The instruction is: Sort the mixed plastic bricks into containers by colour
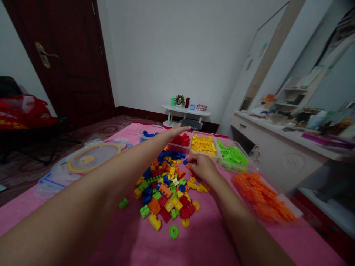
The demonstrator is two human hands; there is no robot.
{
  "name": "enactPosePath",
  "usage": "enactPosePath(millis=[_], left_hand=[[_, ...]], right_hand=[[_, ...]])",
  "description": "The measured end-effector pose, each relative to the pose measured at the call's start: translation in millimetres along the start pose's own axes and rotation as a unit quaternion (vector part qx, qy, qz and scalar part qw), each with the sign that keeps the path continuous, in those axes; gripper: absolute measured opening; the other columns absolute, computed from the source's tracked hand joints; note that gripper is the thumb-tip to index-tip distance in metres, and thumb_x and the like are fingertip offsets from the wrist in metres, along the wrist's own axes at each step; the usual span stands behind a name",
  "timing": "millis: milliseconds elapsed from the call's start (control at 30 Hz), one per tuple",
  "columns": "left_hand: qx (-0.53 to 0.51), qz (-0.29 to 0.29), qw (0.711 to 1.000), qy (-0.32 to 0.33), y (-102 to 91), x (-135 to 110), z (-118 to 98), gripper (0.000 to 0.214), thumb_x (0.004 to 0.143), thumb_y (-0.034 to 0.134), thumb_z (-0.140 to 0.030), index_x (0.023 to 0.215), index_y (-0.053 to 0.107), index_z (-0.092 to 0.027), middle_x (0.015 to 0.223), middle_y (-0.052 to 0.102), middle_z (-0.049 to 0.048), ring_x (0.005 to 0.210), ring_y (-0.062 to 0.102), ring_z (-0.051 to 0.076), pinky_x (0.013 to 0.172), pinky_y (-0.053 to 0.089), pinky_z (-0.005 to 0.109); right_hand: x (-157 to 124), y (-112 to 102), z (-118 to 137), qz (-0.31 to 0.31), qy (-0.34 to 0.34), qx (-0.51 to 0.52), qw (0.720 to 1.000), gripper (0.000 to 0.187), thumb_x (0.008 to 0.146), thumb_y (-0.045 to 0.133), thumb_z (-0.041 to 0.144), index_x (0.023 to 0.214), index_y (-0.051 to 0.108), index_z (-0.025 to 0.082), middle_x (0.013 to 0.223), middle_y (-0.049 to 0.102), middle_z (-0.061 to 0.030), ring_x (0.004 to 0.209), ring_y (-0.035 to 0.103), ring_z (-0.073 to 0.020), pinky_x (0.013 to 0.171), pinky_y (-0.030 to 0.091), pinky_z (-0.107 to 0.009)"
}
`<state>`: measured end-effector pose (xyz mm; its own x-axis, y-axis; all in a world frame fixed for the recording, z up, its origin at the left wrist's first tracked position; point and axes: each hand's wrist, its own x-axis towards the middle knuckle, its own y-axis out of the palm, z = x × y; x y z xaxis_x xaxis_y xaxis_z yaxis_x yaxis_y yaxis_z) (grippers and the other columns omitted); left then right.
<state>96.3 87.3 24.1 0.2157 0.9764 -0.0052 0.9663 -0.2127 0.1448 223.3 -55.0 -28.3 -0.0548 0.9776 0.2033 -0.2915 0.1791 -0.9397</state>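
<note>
Your left hand (pixel 180 130) by red bricks (pixel 183 140), right hand (pixel 201 164) by mixed pile (pixel 165 190); hands apart, grips unclear. Tubs (pixel 230 167) toward surface's (pixel 206 236) far edge colour-sorted; pile left.

Plastic building bricks (pixel 165 190) in red, yellow, orange, green and blue, studded blocks and rings mixed, loose in a heap on the pink-covered tabletop (pixel 205 229). Clear open-topped plastic container (pixel 179 148), partly hidden, upright behind the heap, holding red bricks (pixel 183 140); similar container of yellow bricks (pixel 203 144) just right.
</note>
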Motion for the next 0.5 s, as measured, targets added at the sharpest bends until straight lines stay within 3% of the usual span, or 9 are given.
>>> enactPosePath(millis=[33, 133, 233, 300, 400, 500], left_hand=[[0.093, 0.019, 0.993, 0.072, -1.8, -4, 4, 0.036, 0.054, 0.080, -0.018, 0.086, 0.063, -0.017, 0.095, 0.063, 0.0053, 0.095, 0.055, 0.018, 0.071, 0.044, 0.018], [0.293, 0.087, 0.922, 0.235, -4.8, -25, 15, 0.022, 0.058, 0.074, -0.015, 0.079, 0.069, -0.017, 0.090, 0.067, 0.0053, 0.095, 0.057, 0.020, 0.075, 0.042, 0.019], [0.400, 0.141, 0.858, 0.290, -7.3, -56, 25, 0.013, 0.068, 0.061, -0.016, 0.075, 0.072, -0.018, 0.074, 0.068, 0.0035, 0.074, 0.059, 0.017, 0.065, 0.041, 0.020], [0.434, 0.171, 0.836, 0.290, -13.1, -78, 33, 0.016, 0.070, 0.056, -0.013, 0.071, 0.071, -0.019, 0.067, 0.067, 0.0023, 0.063, 0.057, 0.015, 0.059, 0.039, 0.020], [0.418, 0.216, 0.851, 0.233, -29.2, -99, 45, 0.013, 0.064, 0.061, -0.012, 0.067, 0.070, -0.021, 0.060, 0.065, 0.0009, 0.057, 0.055, 0.014, 0.054, 0.037, 0.019], [0.235, 0.226, 0.941, 0.087, -44.6, -108, 53, 0.011, 0.057, 0.070, -0.013, 0.062, 0.068, -0.022, 0.058, 0.063, 0.0011, 0.065, 0.058, 0.017, 0.058, 0.041, 0.018]], right_hand=[[-2, 2, 3, 0.017, -0.013, -0.016, 1.000, 0.031, 0.074, 0.054, 0.018, 0.098, 0.071, 0.026, 0.095, 0.070, -0.0026, 0.085, 0.062, -0.0182, 0.068, 0.042, -0.025], [-6, 10, 9, 0.045, -0.047, -0.057, 0.996, 0.037, 0.073, 0.056, 0.016, 0.106, 0.069, 0.027, 0.103, 0.068, -0.0049, 0.097, 0.059, -0.0206, 0.076, 0.042, -0.027], [-7, 15, 10, 0.050, -0.055, -0.063, 0.995, 0.033, 0.075, 0.053, 0.015, 0.101, 0.070, 0.027, 0.103, 0.068, -0.0052, 0.097, 0.060, -0.0201, 0.077, 0.042, -0.026], [-7, 14, 8, 0.050, -0.042, -0.063, 0.996, 0.029, 0.077, 0.050, 0.015, 0.095, 0.071, 0.025, 0.099, 0.068, -0.0057, 0.092, 0.062, -0.0198, 0.073, 0.042, -0.026], [-6, 6, 7, 0.036, -0.030, -0.070, 0.996, 0.029, 0.077, 0.051, 0.013, 0.096, 0.070, 0.025, 0.098, 0.069, -0.0048, 0.093, 0.062, -0.0194, 0.074, 0.041, -0.025], [-5, -1, 10, 0.052, -0.063, -0.054, 0.995, 0.032, 0.076, 0.052, 0.012, 0.098, 0.069, 0.027, 0.099, 0.069, -0.0012, 0.091, 0.061, -0.0165, 0.073, 0.040, -0.023]])
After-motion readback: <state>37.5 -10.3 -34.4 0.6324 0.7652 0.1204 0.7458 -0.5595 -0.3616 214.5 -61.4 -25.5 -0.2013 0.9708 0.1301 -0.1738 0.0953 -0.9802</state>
